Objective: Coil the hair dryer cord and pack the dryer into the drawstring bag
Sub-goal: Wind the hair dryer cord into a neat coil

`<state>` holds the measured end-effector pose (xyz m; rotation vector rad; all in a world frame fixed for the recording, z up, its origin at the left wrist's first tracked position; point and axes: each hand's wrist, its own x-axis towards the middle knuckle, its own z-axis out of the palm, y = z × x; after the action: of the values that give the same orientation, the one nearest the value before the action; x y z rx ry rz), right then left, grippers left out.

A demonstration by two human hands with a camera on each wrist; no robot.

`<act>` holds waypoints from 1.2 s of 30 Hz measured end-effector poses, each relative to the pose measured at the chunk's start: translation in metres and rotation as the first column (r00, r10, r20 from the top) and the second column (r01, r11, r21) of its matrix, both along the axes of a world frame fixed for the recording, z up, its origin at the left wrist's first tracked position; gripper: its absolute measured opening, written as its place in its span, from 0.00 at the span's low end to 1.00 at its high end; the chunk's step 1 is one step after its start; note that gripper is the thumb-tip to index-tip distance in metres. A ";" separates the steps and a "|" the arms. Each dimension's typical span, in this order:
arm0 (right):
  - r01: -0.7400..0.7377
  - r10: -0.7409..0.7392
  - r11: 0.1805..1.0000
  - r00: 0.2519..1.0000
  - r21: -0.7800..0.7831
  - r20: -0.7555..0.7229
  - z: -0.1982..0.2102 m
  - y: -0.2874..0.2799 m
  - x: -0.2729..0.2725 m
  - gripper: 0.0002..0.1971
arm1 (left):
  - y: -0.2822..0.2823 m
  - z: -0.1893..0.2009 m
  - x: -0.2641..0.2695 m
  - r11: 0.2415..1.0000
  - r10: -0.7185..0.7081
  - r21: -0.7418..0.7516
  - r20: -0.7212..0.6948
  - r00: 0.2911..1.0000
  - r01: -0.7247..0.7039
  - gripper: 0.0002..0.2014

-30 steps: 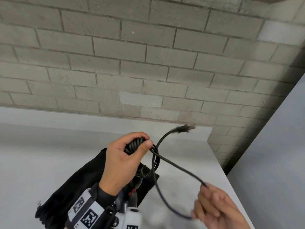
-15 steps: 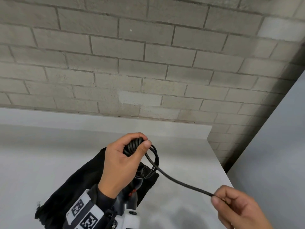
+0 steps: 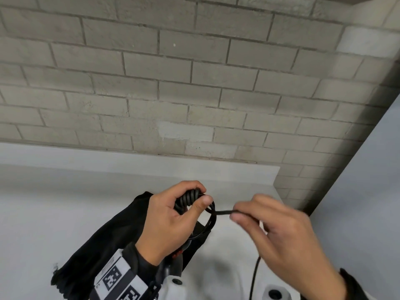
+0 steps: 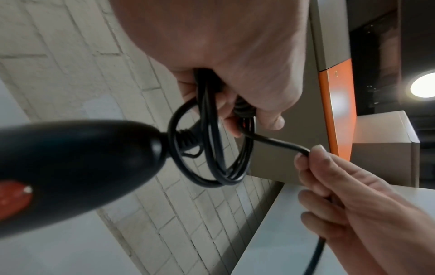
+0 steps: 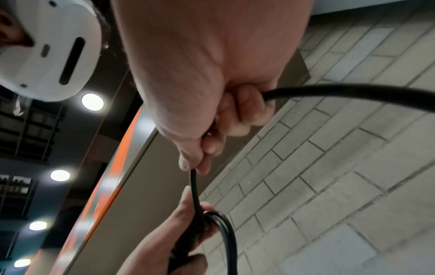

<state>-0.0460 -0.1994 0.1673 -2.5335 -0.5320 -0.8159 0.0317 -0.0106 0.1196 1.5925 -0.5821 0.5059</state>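
Cord (coiled) pinched between both hands' fingers

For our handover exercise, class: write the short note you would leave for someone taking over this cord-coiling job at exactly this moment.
Left hand: grips the coiled cord loops bunched at the top, with the hair dryer hanging below them.
Right hand: pinches the free cord close beside the coil; the rest trails down below that hand.
Drawstring bag: lies on the white counter, under the left forearm.
Done: several loops gathered.
Left: probably wind in the trailing length and plug, which is out of view, then put the dryer in the bag and close it.
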 end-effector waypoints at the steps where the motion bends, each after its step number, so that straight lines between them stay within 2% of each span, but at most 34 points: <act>1: -0.030 0.029 0.997 1.000 0.065 0.004 0.007 -0.001 0.004 0.09 | 0.001 0.000 -0.002 1.000 -0.026 0.008 0.015 1.000 0.026 0.15; 7: -0.219 0.256 0.915 0.964 0.338 -0.068 0.021 0.008 0.016 0.07 | 0.001 0.002 -0.008 0.983 -0.159 0.096 0.032 0.987 0.155 0.22; 9: -0.237 0.298 0.880 0.950 0.412 -0.090 0.019 0.013 0.019 0.07 | 0.000 0.003 -0.010 0.976 -0.174 0.140 0.057 0.983 0.164 0.21; 11: -0.222 0.307 0.851 0.945 0.475 -0.109 0.016 0.017 0.023 0.08 | -0.001 0.004 -0.010 0.973 -0.177 0.166 0.072 0.982 0.163 0.18; 14: -0.168 0.288 0.814 0.948 0.556 -0.134 0.007 0.018 0.032 0.10 | -0.003 0.002 -0.011 0.976 -0.186 0.128 0.074 0.980 0.176 0.14; 17: -0.102 0.273 0.754 0.947 0.649 -0.169 0.000 0.016 0.037 0.10 | -0.004 0.001 -0.012 0.983 -0.178 0.042 0.040 0.983 0.176 0.17; 21: -0.020 0.277 0.660 0.936 0.751 -0.218 -0.013 0.019 0.041 0.12 | -0.006 0.000 -0.012 0.984 -0.174 0.023 0.007 0.985 0.174 0.17; 24: -0.002 0.262 0.597 0.946 0.802 -0.192 -0.024 0.024 0.041 0.09 | -0.008 -0.003 -0.013 0.983 -0.185 0.000 -0.002 0.983 0.185 0.16; 27: -0.004 0.187 0.600 0.973 0.800 -0.135 -0.033 0.026 0.037 0.06 | -0.009 -0.003 -0.016 0.987 -0.155 -0.050 -0.019 0.988 0.154 0.15; 30: 0.005 0.164 0.628 0.977 0.778 -0.138 -0.043 0.025 0.033 0.12 | -0.010 -0.003 -0.016 0.993 -0.089 -0.075 -0.038 0.995 0.086 0.10; 34: -0.047 0.271 0.687 0.942 0.726 -0.196 -0.058 0.027 0.028 0.28 | -0.010 0.000 -0.013 0.996 -0.017 -0.083 -0.042 0.999 0.013 0.10; 36: -0.028 0.251 0.726 0.941 0.687 -0.226 -0.062 0.031 0.028 0.25 | -0.012 0.001 -0.012 0.996 0.012 -0.092 -0.044 0.999 -0.016 0.11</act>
<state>-0.0184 -0.1683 0.1049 -1.8479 -0.2481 -0.4263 0.0197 -0.0222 0.1201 1.5173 -0.5076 0.5006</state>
